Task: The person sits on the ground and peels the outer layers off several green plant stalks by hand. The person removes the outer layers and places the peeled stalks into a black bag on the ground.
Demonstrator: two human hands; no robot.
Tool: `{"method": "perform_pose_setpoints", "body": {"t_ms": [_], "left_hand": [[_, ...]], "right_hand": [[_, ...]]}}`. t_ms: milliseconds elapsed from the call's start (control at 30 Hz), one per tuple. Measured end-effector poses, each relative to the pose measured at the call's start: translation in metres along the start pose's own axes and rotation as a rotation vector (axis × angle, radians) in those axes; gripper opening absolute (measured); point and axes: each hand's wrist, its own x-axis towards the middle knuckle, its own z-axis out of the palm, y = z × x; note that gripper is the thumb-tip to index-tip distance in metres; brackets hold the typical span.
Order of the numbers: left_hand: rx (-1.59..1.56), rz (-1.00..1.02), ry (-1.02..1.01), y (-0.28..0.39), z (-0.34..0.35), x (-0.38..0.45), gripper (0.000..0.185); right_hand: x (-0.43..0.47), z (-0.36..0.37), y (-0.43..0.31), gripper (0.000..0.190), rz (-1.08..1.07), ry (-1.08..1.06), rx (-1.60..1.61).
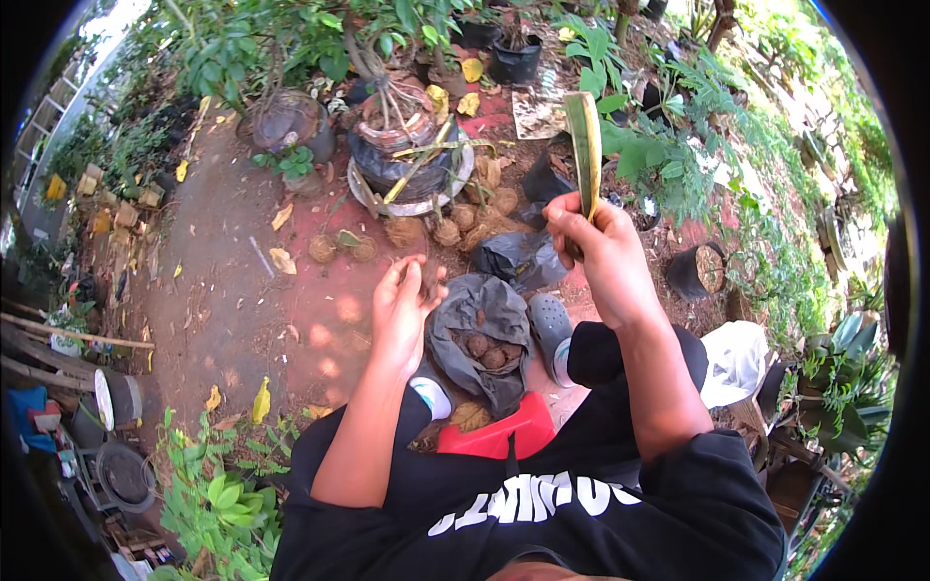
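Observation:
My right hand (607, 250) grips the lower end of a snake plant leaf cutting (585, 149), green with yellow edges, which stands nearly upright above the fingers. Something dark shows under those fingers, partly hidden. In the fingertips of my left hand (403, 309) is a small dark brown clump (431, 279), too blurred to name exactly. Below and between the hands, an open black plastic bag (465, 309) holds several brown fibrous balls (490, 352). Just beyond it lies another dark plastic bag (519, 254).
Several fibre balls (446, 232) lie by a black pot (396, 171) with a thick-rooted plant. Two smaller ones (322, 248) sit to the left. A red plastic seat (501, 432) is under me, a grey clog (548, 327) beside the bag. A black grow bag (690, 279) stands at right.

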Motion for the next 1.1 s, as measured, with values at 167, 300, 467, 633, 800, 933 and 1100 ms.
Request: {"method": "perform_pose_setpoints", "body": {"t_ms": [167, 300, 467, 633, 800, 933, 1100], "left_hand": [[-0.069, 0.144, -0.210, 0.029, 0.034, 0.001, 0.024], [-0.051, 0.399, -0.259, 0.060, 0.055, 0.000, 0.017], [0.018, 0.608, -0.246, 0.077, 0.071, -0.004, 0.013], [0.048, 0.628, -0.184, 0.071, 0.080, -0.002, 0.015], [-0.423, 0.235, -0.323, 0.075, 0.059, 0.002, 0.021], [-0.512, 0.178, -0.375, 0.075, 0.033, 0.022, 0.017], [-0.258, 0.334, -0.308, 0.062, 0.004, 0.055, 0.019]], "right_hand": [[0.002, 0.019, -0.006, 0.010, -0.132, -0.103, 0.038], [0.004, 0.044, -0.017, 0.011, -0.188, -0.176, 0.210], [0.009, 0.060, -0.025, 0.014, -0.238, -0.227, 0.255], [0.014, 0.062, -0.027, 0.016, -0.281, -0.139, 0.302], [0.022, 0.042, -0.026, 0.007, -0.266, -0.046, 0.380], [0.030, 0.018, -0.025, 0.008, -0.235, -0.025, 0.338], [0.031, -0.002, -0.030, 0.017, -0.346, 0.102, 0.375]]}}
